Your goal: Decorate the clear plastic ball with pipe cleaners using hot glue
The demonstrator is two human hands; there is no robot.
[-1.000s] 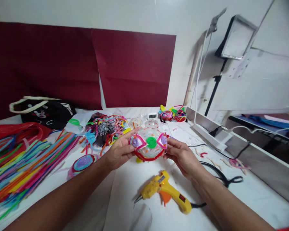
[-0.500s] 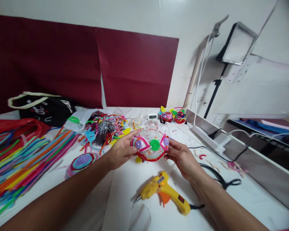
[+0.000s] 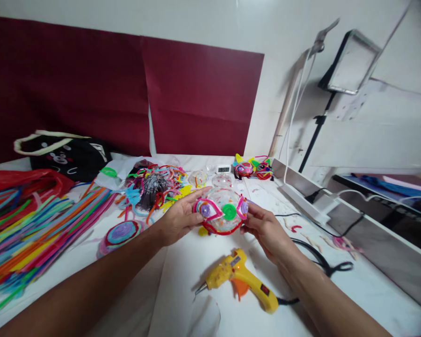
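Note:
Between my two hands, above the table, is a clear round craft ball (image 3: 220, 225) decorated with pipe cleaners. Pink outlines with purple centres make two eyes, a green disc sits in the middle, and a red strip curves along the bottom. My left hand (image 3: 182, 216) grips its left side, thumb in front. On the right side, the fingers of my right hand (image 3: 263, 223) are closed against its edge, partly hidden behind it. Below lies a yellow hot glue gun (image 3: 231, 274) with an orange trigger, its nozzle pointing left.
Many coloured pipe cleaners (image 3: 56, 229) cover the left side. Behind them stands a black bag (image 3: 70, 157). A coiled purple-and-red disc (image 3: 121, 232) lies near my left forearm. At the back are a small digital clock (image 3: 223, 169) and two finished-looking craft faces (image 3: 253, 169). A power strip (image 3: 307, 206) lies right.
The view has shifted slightly, so everything sits a little further right in the picture. Both hands keep the same hold on the craft ball.

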